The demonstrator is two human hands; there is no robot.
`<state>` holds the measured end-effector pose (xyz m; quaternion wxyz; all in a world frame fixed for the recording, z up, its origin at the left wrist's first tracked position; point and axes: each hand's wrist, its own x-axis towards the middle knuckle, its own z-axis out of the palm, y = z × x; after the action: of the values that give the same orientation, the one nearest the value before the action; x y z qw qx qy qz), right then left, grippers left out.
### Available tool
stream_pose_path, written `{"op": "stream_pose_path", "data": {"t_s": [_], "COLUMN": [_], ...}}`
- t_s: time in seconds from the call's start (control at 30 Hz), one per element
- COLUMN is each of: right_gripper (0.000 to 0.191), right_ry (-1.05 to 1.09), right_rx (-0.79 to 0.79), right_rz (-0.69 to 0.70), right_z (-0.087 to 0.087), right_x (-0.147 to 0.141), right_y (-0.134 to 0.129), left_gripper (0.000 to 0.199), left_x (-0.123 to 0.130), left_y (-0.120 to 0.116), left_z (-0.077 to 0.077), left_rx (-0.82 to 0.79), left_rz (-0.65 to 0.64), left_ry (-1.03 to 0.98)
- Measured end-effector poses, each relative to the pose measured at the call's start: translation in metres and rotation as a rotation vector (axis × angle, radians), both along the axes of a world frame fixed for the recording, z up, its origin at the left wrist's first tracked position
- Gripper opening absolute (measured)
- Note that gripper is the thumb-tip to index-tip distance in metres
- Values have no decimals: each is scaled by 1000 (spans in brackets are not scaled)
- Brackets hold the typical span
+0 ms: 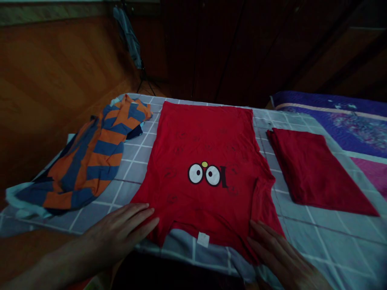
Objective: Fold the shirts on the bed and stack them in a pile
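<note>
A red T-shirt (205,137) lies spread out flat, its neckline with a white label towards me and its hem at the far side. Two cartoon eyes are printed across its middle. My left hand (127,225) rests on the shirt's near left shoulder, fingers stretched out. On the near right sleeve lies my right hand (278,249), palm down with its fingers extended. Some folds show in the fabric along the shirt's right side, by the right hand.
Under the shirt is a grey checked cloth (133,161). Orange-and-blue striped clothing (99,157) lies heaped at the left. A folded dark red garment (314,173) lies at the right, with purple patterned bedding (341,117) beyond it. A dark wooden cabinet (217,48) stands behind.
</note>
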<state>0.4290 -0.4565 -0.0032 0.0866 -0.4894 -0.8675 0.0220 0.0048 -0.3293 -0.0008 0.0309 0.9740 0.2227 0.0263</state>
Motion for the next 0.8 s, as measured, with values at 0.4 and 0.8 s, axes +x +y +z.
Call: {"op": "stream_pose_path", "data": {"t_s": [0.4,0.8], "right_gripper": [37,38], "right_ry": [64,0], "right_rx": [96,176], "right_rz": [-101,-154], "right_z": [-12,-15], "right_x": [-9,-17], "right_y": [17,19], "left_gripper": [43,43], "left_x": [21,7], "left_y": [23,22], "left_z": [11,18], "left_rx": [-207,-131], "left_rz": [408,127], "left_ry": [-232,-331]}}
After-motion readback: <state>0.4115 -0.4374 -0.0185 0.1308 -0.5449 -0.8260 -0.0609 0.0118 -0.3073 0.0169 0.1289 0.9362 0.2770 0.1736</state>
